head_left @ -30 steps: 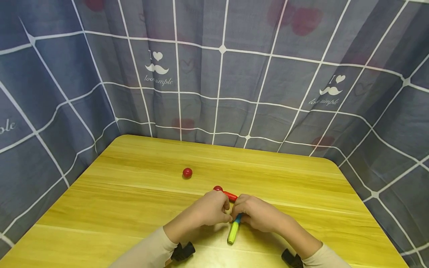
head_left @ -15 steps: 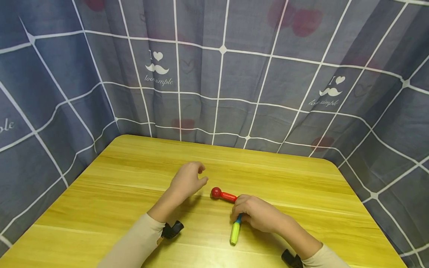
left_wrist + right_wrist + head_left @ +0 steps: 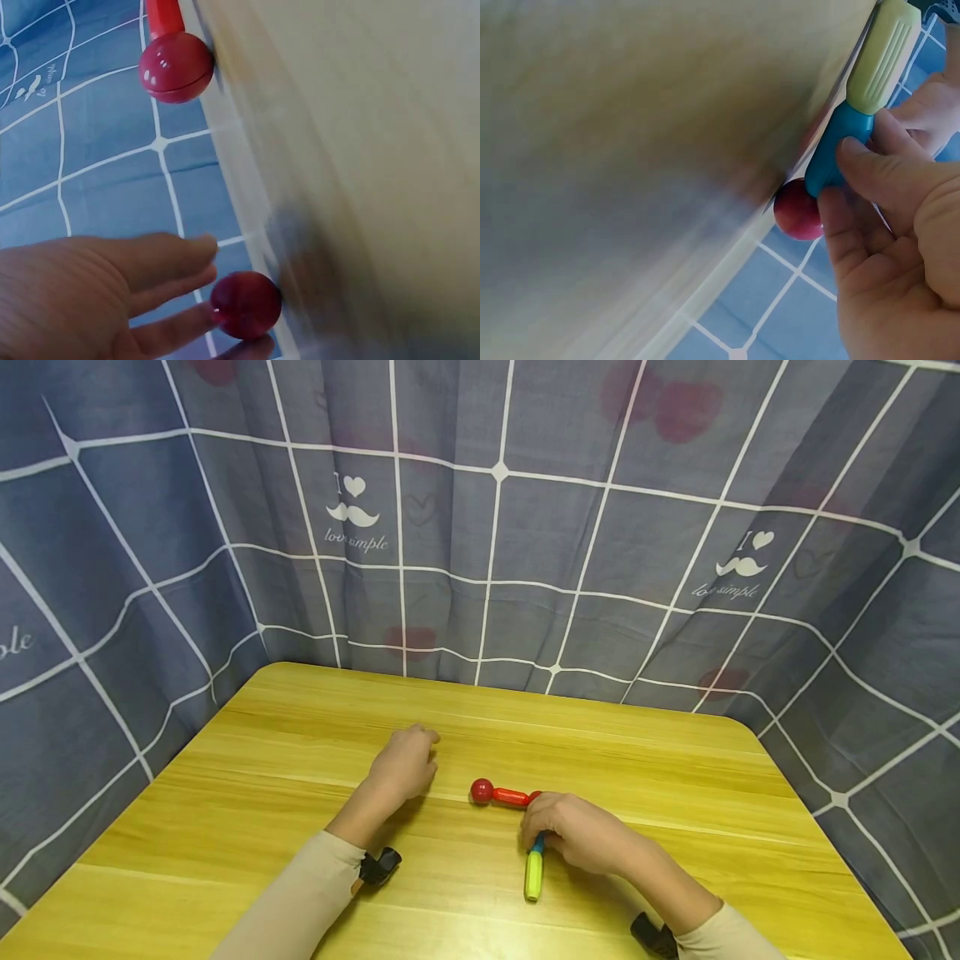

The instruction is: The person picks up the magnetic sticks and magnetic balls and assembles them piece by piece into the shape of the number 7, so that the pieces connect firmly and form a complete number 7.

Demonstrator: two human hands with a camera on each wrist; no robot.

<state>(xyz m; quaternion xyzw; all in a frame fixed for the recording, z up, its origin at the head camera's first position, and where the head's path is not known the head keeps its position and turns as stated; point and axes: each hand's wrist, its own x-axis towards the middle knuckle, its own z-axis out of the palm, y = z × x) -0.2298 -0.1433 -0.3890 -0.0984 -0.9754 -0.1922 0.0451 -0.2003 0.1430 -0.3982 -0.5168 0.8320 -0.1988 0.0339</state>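
Observation:
In the left wrist view, my left hand (image 3: 97, 300) is at a loose red ball (image 3: 246, 305), its fingers reaching behind and beneath the ball and the thumb apart above it. The head view has this ball hidden by the hand. My right hand (image 3: 573, 831) pinches a blue rod (image 3: 840, 146) between thumb and fingers. A yellow-green rod (image 3: 533, 875) joins the blue one end to end, and another red ball (image 3: 798, 211) sits at the blue rod's other end. From there a red rod (image 3: 511, 797) leads left to a red end ball (image 3: 482, 791).
The wood-grain table (image 3: 300, 727) has rounded far corners. A grey-blue checked curtain (image 3: 450, 527) hangs around its back and sides. Black wrist straps with cameras (image 3: 380, 865) sit on both forearms.
My left hand has left the joined rods and moved left and away to the loose ball. The right hand stays in place, while the yellow-green rod has swung slightly to the right.

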